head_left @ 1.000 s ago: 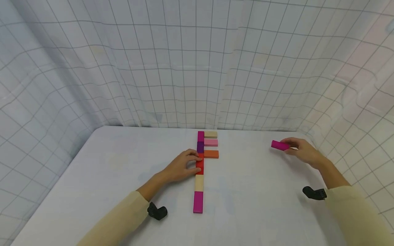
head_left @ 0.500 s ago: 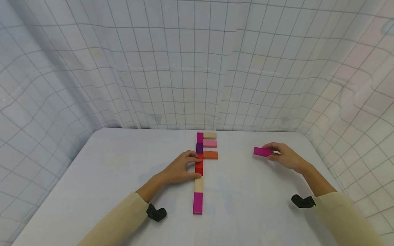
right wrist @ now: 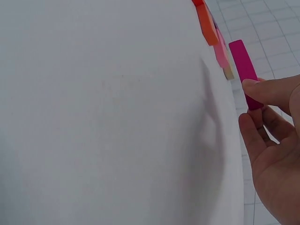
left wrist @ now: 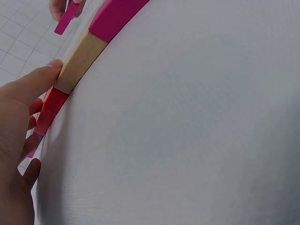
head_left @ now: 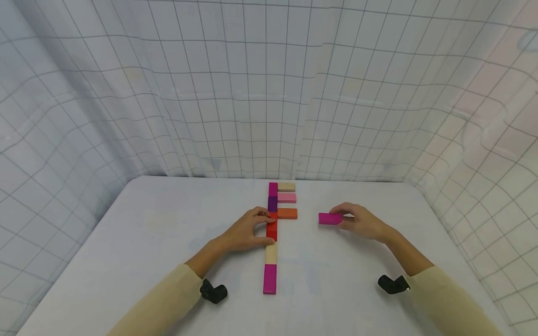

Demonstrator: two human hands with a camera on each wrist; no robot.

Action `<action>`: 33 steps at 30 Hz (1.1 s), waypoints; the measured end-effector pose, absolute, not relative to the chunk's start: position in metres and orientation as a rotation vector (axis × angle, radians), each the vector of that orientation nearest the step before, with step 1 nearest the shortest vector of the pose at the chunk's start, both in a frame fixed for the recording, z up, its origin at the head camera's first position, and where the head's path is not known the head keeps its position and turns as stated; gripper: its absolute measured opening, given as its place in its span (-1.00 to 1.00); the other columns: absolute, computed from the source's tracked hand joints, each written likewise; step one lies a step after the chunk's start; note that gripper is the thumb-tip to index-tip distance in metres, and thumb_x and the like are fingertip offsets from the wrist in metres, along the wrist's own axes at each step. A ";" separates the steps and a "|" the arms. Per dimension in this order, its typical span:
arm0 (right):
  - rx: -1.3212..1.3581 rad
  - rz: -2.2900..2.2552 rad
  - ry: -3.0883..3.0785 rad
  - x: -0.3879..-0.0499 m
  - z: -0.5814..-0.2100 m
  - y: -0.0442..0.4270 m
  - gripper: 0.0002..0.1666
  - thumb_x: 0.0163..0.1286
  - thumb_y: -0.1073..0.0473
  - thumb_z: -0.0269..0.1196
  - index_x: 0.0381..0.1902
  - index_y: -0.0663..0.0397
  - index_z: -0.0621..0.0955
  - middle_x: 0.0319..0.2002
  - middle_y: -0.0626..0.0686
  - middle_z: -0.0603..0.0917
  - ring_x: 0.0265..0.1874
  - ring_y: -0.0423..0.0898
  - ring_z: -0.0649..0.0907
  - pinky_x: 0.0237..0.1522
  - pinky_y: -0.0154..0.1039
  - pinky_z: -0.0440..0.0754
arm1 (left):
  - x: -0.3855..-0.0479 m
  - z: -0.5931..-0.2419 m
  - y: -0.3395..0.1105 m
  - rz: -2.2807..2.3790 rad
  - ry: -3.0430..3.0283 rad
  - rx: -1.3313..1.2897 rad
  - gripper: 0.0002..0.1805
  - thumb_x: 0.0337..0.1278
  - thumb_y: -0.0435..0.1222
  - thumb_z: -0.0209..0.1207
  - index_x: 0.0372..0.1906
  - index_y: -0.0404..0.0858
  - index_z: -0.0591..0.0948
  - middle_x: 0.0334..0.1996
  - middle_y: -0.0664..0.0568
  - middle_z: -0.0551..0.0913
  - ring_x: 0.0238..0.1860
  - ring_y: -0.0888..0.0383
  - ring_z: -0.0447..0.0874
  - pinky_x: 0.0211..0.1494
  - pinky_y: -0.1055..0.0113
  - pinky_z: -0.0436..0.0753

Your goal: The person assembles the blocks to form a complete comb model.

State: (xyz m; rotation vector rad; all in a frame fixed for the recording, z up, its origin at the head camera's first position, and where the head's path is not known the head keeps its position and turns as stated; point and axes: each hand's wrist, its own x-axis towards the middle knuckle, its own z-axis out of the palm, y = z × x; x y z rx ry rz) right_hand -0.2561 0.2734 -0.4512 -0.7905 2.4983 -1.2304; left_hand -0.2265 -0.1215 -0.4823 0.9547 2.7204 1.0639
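Observation:
A row of coloured wooden blocks runs away from me on the white table. My left hand point(head_left: 245, 229) rests against the row from its left side. Its fingers touch the red block point(head_left: 272, 228), and the thumb lies by the joint with the cream block point(head_left: 271, 253). A magenta block point(head_left: 270, 280) forms the near end. To the right, my right hand point(head_left: 363, 222) pinches a loose magenta block point(right wrist: 243, 65) between thumb and fingers, above the table and apart from the row. It sits right of the orange block point(head_left: 287, 213).
A purple block point(head_left: 272, 203) and another magenta block point(head_left: 273, 188) form the row's far end. Branching right are a pink block point(head_left: 287, 198) and a beige block point(head_left: 286, 187). A white grid-patterned curtain point(head_left: 235, 93) hangs around the table point(head_left: 147, 233).
My right hand has moved left with the magenta block, towards the row. My left thumb has slid slightly nearer me, from the red block to the cream block's edge.

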 end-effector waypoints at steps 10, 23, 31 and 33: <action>-0.892 -1.208 2.491 -0.249 -0.453 0.243 -0.59 0.44 0.42 0.26 0.22 0.22 0.61 0.15 0.12 0.61 0.16 0.12 0.57 0.25 0.07 0.56 | -0.227 -0.484 -0.121 1.056 2.727 0.943 -0.35 0.16 0.00 0.45 0.30 -0.23 0.65 0.31 -0.03 0.45 0.38 -0.02 0.33 0.42 -0.05 0.42; -0.944 -1.223 2.454 -0.248 -0.456 0.212 -0.58 0.44 0.39 0.30 0.23 0.22 0.60 0.17 0.12 0.61 0.17 0.10 0.57 0.24 0.00 0.58 | -0.227 -0.482 -0.121 1.036 2.732 0.961 -0.37 0.19 -0.02 0.44 0.29 -0.22 0.65 0.30 -0.02 0.45 0.38 -0.02 0.34 0.44 -0.06 0.40; -1.034 -1.187 2.470 -0.250 -0.457 0.191 -0.59 0.41 0.43 0.32 0.20 0.26 0.62 0.15 0.13 0.64 0.14 0.08 0.60 0.23 0.00 0.59 | -0.226 -0.480 -0.121 1.036 2.726 0.963 -0.36 0.19 -0.01 0.43 0.30 -0.24 0.64 0.31 -0.03 0.44 0.38 -0.02 0.33 0.44 -0.06 0.39; -1.041 -1.171 2.467 -0.249 -0.457 0.186 -0.58 0.39 0.42 0.34 0.20 0.27 0.63 0.15 0.14 0.64 0.14 0.09 0.60 0.24 0.00 0.59 | -0.226 -0.480 -0.121 1.030 2.725 0.956 -0.34 0.19 0.01 0.42 0.31 -0.23 0.63 0.31 -0.02 0.44 0.38 -0.01 0.32 0.44 -0.06 0.39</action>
